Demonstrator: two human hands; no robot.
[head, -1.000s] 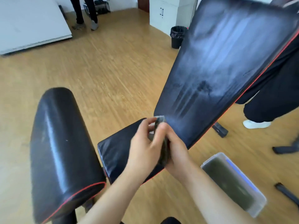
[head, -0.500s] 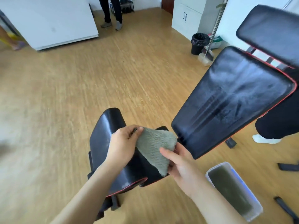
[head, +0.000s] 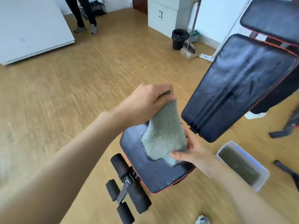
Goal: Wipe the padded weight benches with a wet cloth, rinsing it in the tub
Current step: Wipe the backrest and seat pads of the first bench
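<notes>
A grey-green cloth (head: 163, 135) held open over a weight bench's seat pad (head: 158, 173).
The left hand (head: 150, 101) pinches the cloth's top corner and the right hand (head: 192, 149) pinches its lower edge. The tilted backrest (head: 239, 88) shows streaks, so it seems already wiped. The seat pad and a second bench (head: 271, 18) behind probably remain. A tub (head: 262, 177) of murky water sits on the floor (head: 80, 94) beside.
</notes>
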